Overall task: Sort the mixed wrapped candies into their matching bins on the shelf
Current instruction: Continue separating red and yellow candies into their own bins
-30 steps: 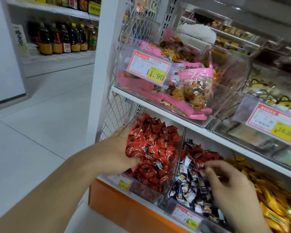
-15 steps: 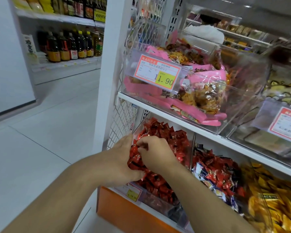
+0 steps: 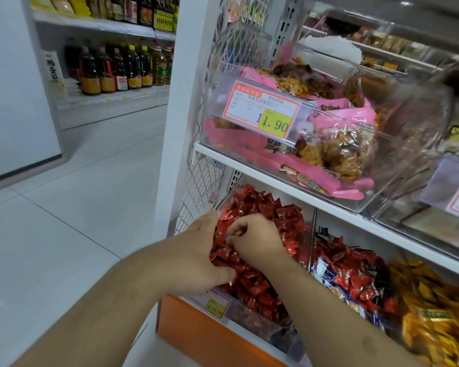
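Pinching a red candy [image 3: 227, 232] directly over the red-candy bin [image 3: 263, 260], the right hand [image 3: 255, 238] needed only to let go, while the left hand [image 3: 202, 258] gripped a red handful just beside it.

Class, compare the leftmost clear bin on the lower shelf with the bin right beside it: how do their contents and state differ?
The leftmost bin holds only red wrapped candies, while the middle bin holds red candies mixed with blue-and-white ones. The left hand and right hand are both at the leftmost bin, among its candies; no hand touches the middle bin. The leftmost bin's price tag shows; the middle bin's front is hidden. Both are clear bins on the same shelf.
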Available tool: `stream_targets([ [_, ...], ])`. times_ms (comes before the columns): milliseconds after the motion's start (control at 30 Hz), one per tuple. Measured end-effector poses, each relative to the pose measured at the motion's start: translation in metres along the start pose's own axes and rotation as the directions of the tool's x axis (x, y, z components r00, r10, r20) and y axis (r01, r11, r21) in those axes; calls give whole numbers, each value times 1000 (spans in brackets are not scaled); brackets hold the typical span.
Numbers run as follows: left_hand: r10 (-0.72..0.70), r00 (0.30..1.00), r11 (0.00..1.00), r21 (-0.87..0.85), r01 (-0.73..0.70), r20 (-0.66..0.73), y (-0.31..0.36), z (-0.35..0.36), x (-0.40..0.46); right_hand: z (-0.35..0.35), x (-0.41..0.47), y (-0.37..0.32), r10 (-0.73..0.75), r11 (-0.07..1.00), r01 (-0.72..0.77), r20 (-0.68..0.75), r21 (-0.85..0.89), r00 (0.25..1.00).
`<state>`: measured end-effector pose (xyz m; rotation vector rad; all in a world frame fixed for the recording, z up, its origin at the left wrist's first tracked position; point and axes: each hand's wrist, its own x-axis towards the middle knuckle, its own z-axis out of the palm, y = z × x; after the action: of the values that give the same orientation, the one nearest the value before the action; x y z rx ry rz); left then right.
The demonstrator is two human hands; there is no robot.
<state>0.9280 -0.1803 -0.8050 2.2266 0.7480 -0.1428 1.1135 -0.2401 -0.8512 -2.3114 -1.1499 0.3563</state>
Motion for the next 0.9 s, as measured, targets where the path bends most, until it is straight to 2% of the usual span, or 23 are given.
stream_targets([
  [267, -6, 1000, 1000, -8, 6, -2, 3, 0, -2, 7, -3, -5, 13, 999, -13, -5, -35, 1000],
  [467, -7, 1000, 1000, 3, 7, -14, 2, 1, 0, 1, -9, -6, 54, 998, -50, -110, 44, 992],
  [700, -3, 1000, 1000, -14, 3, -17, 5, 0, 0, -39, -43, -8, 17, 990, 16, -228, 142, 973],
  [833, 14, 1000, 1000, -9, -14, -28, 9, -1, -2, -80, -98, -2, 34, 982, 20, -285, 185, 958],
  [900, 24, 999, 1000, -2, -24, -41, 10, -1, -3, -100, -132, 14, 51, 989, 3, -357, 149, 933],
])
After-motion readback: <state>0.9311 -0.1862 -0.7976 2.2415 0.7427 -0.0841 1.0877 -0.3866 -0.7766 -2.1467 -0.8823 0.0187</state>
